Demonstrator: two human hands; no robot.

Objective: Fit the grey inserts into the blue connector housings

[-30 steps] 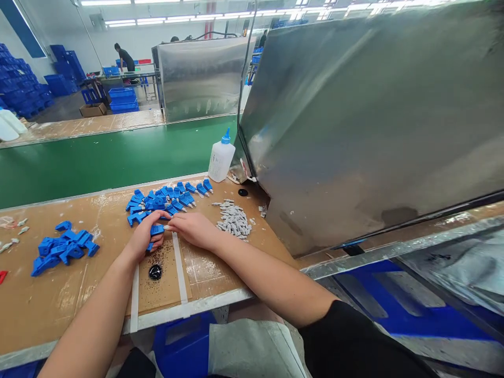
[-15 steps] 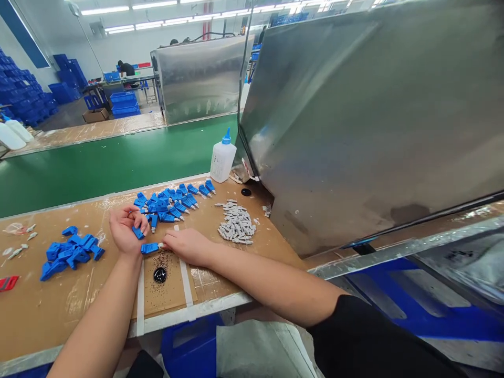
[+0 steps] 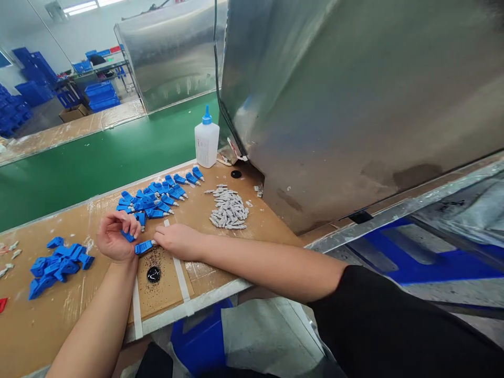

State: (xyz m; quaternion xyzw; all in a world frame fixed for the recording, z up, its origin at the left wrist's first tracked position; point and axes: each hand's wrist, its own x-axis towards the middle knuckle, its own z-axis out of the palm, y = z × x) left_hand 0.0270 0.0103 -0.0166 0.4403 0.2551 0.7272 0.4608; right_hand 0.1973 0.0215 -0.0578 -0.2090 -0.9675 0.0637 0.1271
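Observation:
My left hand (image 3: 114, 239) is curled palm up, fingers closed around a small blue plastic piece (image 3: 128, 235). Close beside it, my right hand (image 3: 175, 240) pinches the pale tip of another blue plastic piece (image 3: 144, 247), held level just above the board. Below that piece is a glossy black blob (image 3: 153, 274) with dark specks around it. Beyond my hands spreads a pile of blue pieces with pale tips (image 3: 157, 197). Left of my left hand are blue pieces (image 3: 61, 262) without visible tips. Small grey-white parts (image 3: 229, 209) are heaped right of my right hand.
A white bottle with a blue nozzle (image 3: 207, 140) stands at the board's back edge, near a black spot (image 3: 235, 174). Behind runs a green belt (image 3: 90, 157). A large metal panel (image 3: 354, 115) rises on the right. White tape strips (image 3: 181, 281) cross the near board.
The camera view has swung right and down, so the scene sits farther left. Both hands keep hold of their blue pieces, with little visible movement between them.

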